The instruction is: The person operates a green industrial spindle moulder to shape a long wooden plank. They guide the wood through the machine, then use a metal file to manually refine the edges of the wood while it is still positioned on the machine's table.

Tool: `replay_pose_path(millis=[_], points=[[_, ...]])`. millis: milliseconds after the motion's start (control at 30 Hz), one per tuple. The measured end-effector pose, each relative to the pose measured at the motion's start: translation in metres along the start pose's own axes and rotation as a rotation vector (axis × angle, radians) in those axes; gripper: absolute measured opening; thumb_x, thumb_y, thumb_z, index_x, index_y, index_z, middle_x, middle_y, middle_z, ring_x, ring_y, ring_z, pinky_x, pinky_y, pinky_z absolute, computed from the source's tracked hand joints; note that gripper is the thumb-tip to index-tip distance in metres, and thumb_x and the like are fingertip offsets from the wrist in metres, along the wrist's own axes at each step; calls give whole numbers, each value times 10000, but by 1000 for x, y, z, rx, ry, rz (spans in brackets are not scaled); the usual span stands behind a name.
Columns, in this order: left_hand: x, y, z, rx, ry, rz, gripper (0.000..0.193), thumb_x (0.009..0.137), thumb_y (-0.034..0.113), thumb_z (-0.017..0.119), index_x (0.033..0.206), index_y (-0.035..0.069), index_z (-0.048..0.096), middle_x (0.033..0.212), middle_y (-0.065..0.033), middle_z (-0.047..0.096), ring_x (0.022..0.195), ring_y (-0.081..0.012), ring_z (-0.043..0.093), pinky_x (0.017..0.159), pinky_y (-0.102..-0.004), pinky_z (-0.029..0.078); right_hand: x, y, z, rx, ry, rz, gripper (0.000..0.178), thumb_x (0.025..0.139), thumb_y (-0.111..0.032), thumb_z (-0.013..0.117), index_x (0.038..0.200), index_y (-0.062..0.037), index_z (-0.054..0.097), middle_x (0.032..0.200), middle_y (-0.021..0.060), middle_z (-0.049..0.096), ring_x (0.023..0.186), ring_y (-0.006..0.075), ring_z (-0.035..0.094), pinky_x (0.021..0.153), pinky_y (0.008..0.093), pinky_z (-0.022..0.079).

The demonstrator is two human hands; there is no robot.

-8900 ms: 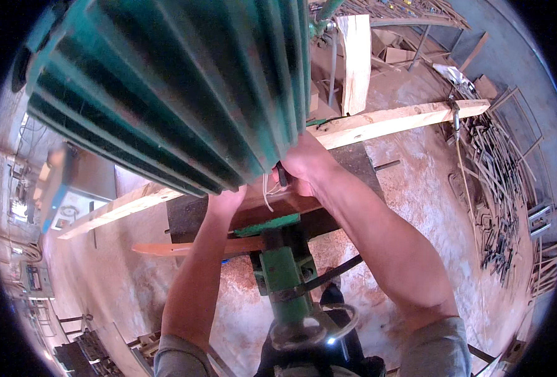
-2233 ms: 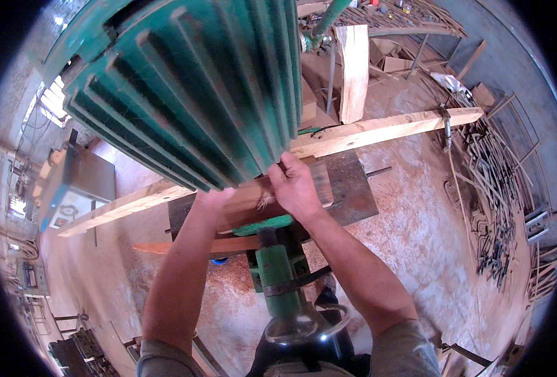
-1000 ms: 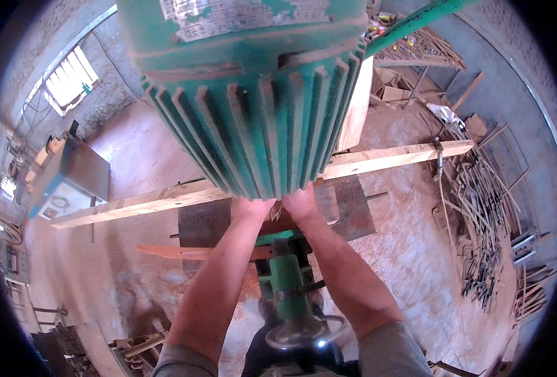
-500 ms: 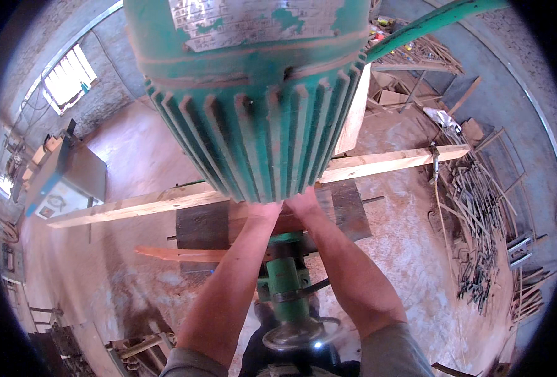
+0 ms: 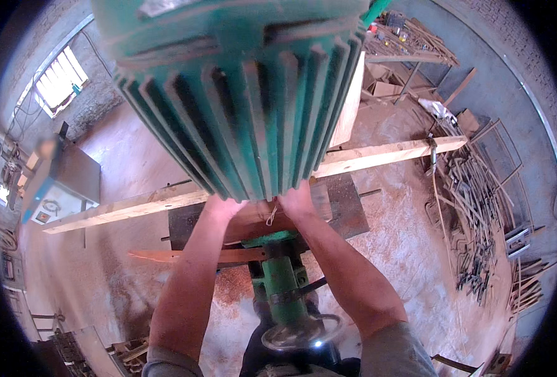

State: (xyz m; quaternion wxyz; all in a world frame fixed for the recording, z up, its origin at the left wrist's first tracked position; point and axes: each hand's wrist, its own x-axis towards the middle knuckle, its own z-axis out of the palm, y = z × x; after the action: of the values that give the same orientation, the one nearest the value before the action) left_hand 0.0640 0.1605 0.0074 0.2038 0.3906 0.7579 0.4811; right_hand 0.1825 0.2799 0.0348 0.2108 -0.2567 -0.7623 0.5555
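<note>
A large ribbed green motor (image 5: 240, 119) fills the upper middle and hides the fingers of both my hands. My left hand (image 5: 225, 206) and my right hand (image 5: 296, 202) show only at wrist and back, set apart from each other. Both are at a reddish-brown wooden board (image 5: 247, 230) on a dark machine table (image 5: 349, 204). Whether they grip it is hidden. A thin curled pale strip (image 5: 271, 217) hangs between the hands. Behind them, a long pale wooden beam (image 5: 124, 208) runs across the table. Below stands a green column (image 5: 283, 276) with a metal handwheel (image 5: 300, 334).
A reddish wooden arm (image 5: 159, 254) juts left below the table. At the left stands a grey cabinet (image 5: 77, 173). A clamp (image 5: 433, 151) sits near the beam's right end. Many metal rods and clamps (image 5: 479, 232) lie along the right wall. Wood scraps fill a rack (image 5: 410, 47) behind.
My hands have moved apart, the left one shifting left, baring more of the board and the curled strip. The view has tilted slightly, so the motor sits further left and higher.
</note>
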Motion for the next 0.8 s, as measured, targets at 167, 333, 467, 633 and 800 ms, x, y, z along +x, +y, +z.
replay_pose_path(millis=[167,333,467,633,800], points=[[6,-21,-23,-1431,153,-349,380,922,293,343,1235,86,393,1271,-111,417,1120,-283,417,935,-453,381,12,31,13,-206,150,-410,185,731,-32,473,886,3,566,889,175,610,895,302,557,795,355,427],[12,-24,-9,-1644,-472,153,315,913,250,380,1175,84,437,1197,-100,472,1085,-260,443,935,-409,384,18,21,4,-591,91,-301,111,717,-50,480,764,-29,578,803,142,622,835,269,576,732,329,434],[13,-34,-5,-305,-57,272,272,871,220,452,1091,65,489,1095,-92,523,1026,-225,477,899,-356,396,26,41,0,-555,52,-525,113,697,-50,504,741,23,578,794,182,614,809,315,579,710,347,440],[12,-20,3,502,260,652,252,860,167,485,1089,63,505,1061,-87,549,987,-219,500,846,-354,419,43,64,13,-33,145,-323,188,718,-59,487,825,60,586,823,228,607,809,360,582,715,375,444],[13,-26,-16,851,228,405,295,822,140,545,1095,35,505,1066,-110,549,990,-227,497,862,-347,415,32,28,15,216,233,-184,184,762,-89,481,833,44,585,786,204,605,781,298,588,702,354,436]])
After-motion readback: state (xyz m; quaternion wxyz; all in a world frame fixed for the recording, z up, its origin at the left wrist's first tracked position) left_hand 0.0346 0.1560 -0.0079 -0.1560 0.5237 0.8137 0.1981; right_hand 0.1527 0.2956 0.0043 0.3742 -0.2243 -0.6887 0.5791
